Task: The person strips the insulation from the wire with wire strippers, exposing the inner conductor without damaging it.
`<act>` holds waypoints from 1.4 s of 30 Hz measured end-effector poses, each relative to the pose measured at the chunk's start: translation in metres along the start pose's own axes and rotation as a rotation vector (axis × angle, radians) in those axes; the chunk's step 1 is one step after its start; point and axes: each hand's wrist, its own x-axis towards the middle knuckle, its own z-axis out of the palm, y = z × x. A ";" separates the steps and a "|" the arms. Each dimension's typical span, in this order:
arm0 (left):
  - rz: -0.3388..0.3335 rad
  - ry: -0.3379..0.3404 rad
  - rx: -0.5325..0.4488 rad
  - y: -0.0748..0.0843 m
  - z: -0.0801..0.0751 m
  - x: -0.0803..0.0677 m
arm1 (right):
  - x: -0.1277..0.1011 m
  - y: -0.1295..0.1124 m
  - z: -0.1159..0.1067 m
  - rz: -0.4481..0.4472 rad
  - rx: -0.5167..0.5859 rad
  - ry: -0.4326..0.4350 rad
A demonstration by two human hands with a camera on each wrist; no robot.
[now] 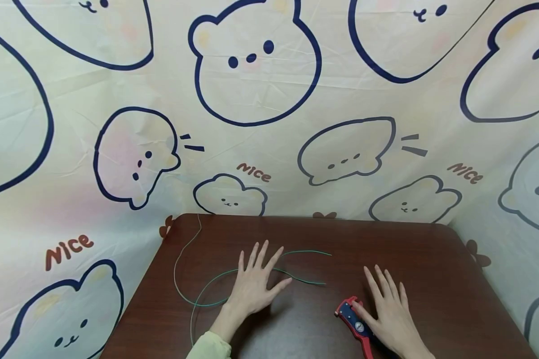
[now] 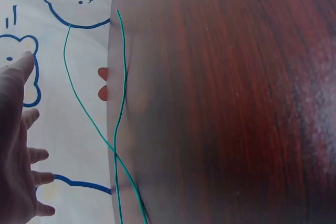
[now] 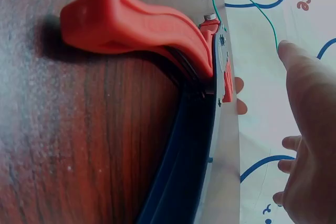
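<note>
We rest both hands, fingers spread and holding nothing, on the dark brown wooden worktop [image 1: 431, 279] before a cream bear-print cloth backdrop [image 1: 260, 149], left hand [image 1: 253, 289] over thin green wire [image 1: 305, 253], right hand [image 1: 388, 311] beside the red-and-blue wire stripper [image 1: 355, 324]

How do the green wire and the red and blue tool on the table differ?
The green wire is thin and sprawls in loose curves; the red and blue tool is thick and compact. The wire lies partly under the left hand; the tool lies beside the right hand, touching its thumb side. Both rest on the brown table.

Bright, even light — warped edges
</note>
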 end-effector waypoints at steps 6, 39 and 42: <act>-0.001 -0.003 -0.005 0.000 0.002 -0.001 | -0.003 0.000 0.002 0.010 -0.013 -0.014; 0.026 -0.107 -0.086 0.000 0.015 0.001 | -0.025 0.006 0.015 0.149 -0.022 -0.286; 0.031 -0.111 -0.088 0.000 0.017 0.005 | -0.025 0.005 0.015 0.172 -0.019 -0.312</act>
